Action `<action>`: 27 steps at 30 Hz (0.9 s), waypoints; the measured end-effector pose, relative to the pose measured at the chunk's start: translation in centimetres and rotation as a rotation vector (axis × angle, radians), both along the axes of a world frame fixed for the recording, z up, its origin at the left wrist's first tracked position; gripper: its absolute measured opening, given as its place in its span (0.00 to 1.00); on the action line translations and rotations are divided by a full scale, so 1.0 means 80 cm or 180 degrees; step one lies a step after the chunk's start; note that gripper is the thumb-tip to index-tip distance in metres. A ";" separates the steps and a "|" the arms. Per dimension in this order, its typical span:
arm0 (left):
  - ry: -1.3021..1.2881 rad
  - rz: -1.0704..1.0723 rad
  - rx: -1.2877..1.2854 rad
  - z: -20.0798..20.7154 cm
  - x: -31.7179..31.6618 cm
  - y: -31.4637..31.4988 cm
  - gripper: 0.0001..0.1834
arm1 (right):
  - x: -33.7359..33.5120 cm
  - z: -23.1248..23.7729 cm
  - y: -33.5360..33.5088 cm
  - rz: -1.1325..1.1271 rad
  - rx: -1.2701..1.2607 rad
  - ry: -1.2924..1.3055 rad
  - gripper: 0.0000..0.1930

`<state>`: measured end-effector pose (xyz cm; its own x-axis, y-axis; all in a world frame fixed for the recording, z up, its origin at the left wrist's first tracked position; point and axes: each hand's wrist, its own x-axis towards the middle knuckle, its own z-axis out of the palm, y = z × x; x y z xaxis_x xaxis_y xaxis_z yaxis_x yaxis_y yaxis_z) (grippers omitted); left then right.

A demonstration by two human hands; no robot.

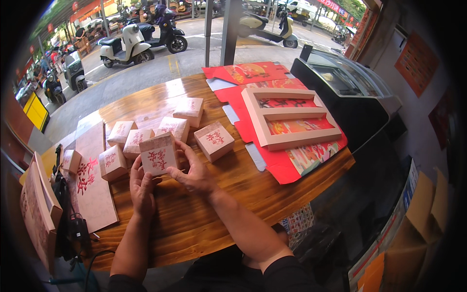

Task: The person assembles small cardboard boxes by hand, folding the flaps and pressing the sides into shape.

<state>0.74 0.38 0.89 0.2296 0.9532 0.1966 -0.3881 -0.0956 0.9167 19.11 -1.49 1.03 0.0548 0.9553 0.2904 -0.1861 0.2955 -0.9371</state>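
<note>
A small square pink paper box [156, 152] with red lettering is held up over the table, its face tilted toward me. My left hand [143, 192] grips its lower left edge, fingers curled along the side. The thumb of my right hand [195, 171] presses the lower right corner, and the other fingers reach behind the box. Several similar small boxes [168, 127] sit on the wooden table [194, 214] just beyond my hands. One box [214, 140] stands apart to the right of them. Its underside and the backs of the others are hidden.
At the right lies an unfolded red printed carton [284, 168] with a pink divider frame [301, 142] on top. On the left are a pink printed board [95, 194], a bag [41, 209] and a dark cable [90, 265]. A glass display case [350, 82] stands beyond the table.
</note>
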 end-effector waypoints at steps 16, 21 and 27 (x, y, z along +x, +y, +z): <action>0.0291 0.0020 0.0317 -0.008 -0.004 -0.001 0.34 | 0.002 0.005 -0.005 -0.0014 -0.0053 -0.0171 0.38; 0.0666 0.0144 0.1017 -0.004 -0.001 0.000 0.47 | -0.001 0.018 -0.011 -0.0003 -0.0320 0.0482 0.32; 0.2084 0.0732 0.2311 0.008 -0.005 0.000 0.53 | 0.006 0.012 -0.006 -0.0183 -0.0533 0.0302 0.30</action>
<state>0.36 0.38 1.50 0.3260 0.6875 0.6490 0.2697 -0.7256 0.6331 19.59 -1.94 1.97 0.1302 0.9843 0.1188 -0.2632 0.1498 -0.9530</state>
